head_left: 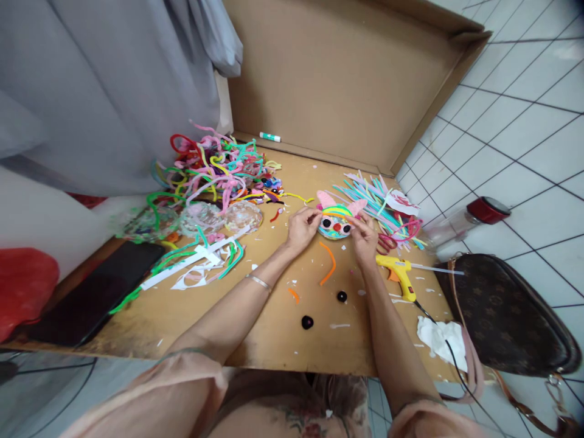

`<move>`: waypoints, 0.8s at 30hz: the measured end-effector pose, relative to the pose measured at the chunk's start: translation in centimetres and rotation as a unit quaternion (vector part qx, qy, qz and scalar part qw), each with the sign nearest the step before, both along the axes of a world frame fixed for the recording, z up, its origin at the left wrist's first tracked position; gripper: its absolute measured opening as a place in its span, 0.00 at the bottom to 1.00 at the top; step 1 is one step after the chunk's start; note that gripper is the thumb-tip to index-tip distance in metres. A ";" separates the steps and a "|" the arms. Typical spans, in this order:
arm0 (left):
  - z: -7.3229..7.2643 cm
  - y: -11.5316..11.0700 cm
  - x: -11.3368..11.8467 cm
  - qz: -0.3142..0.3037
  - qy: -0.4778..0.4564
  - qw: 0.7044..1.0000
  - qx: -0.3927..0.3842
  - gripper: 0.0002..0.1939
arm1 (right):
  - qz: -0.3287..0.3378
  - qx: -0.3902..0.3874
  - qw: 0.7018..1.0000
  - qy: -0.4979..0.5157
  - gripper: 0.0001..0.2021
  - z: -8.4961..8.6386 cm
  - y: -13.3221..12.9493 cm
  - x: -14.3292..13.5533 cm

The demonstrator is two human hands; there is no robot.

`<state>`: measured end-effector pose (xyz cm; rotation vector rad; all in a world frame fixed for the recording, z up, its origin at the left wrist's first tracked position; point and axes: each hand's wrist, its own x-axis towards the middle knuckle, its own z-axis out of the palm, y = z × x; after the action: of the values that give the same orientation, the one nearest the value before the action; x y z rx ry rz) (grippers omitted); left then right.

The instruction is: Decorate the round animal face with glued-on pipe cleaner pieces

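Near the middle of the table is a small craft animal face (335,230) with pink ears, black button-like eyes and a red nose. Green and yellow bands cross its top, and an orange pipe cleaner (336,213) stretches over its forehead. My left hand (305,228) pinches the strip's left end at the face's edge. On the other side, my right hand (365,237) has its fingers closed at the right end; the fingertips are partly hidden. A loose orange pipe cleaner piece (329,264) and two black round pieces (307,322) lie nearer to me.
A yellow glue gun (399,274) lies right of my right arm, beside scissors (387,243) and bundled pipe cleaners (365,194). Tangled pipe cleaners (219,170) heap at the back left. A black phone (100,292), brown bag (511,316) and clear bottle (456,226) flank the work area.
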<state>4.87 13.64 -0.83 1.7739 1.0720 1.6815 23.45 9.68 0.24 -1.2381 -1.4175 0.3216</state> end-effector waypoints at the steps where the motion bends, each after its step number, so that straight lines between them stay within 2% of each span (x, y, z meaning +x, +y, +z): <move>1: -0.1 0.0 -0.1 -0.003 0.008 1.000 0.015 0.08 | 0.000 0.001 1.000 0.002 0.16 0.0 0.0 0.0; 9: -0.8 0.2 -0.2 -0.020 0.036 0.997 0.064 0.08 | 0.002 -0.002 1.000 0.006 0.15 0.1 0.0 0.0; 24: -0.2 -0.2 -0.2 -0.035 0.023 0.997 0.061 0.06 | 0.000 0.006 1.000 0.007 0.15 -0.3 0.1 0.1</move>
<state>4.68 13.46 -1.05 1.9120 0.9317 1.7036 23.54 9.82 -0.09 -1.2244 -1.4052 0.3211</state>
